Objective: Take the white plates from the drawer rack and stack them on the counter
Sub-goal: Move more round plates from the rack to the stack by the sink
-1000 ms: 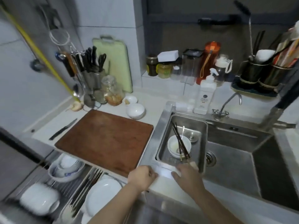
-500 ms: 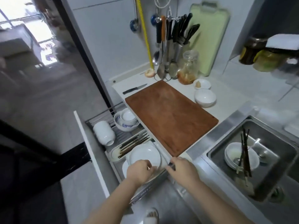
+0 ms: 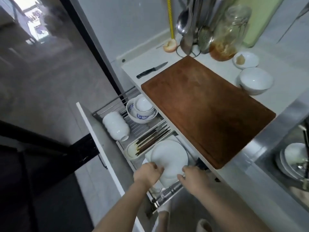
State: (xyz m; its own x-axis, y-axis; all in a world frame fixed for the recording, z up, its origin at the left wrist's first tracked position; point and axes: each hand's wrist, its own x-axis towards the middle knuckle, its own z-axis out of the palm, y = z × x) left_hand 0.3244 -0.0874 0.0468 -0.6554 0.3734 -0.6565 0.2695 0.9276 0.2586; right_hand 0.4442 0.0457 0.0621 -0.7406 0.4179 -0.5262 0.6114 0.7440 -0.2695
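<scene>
Both arms reach down into the open drawer rack (image 3: 127,97). The left hand (image 3: 148,172) and the right hand (image 3: 194,175) curl their fingers around the edges of the white plates (image 3: 168,158), which stand in the rack below the counter (image 3: 260,158).

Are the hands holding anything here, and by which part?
Both hold the white plates in the drawer rack: left hand on the near-left rim, right hand on the near-right rim.
</scene>
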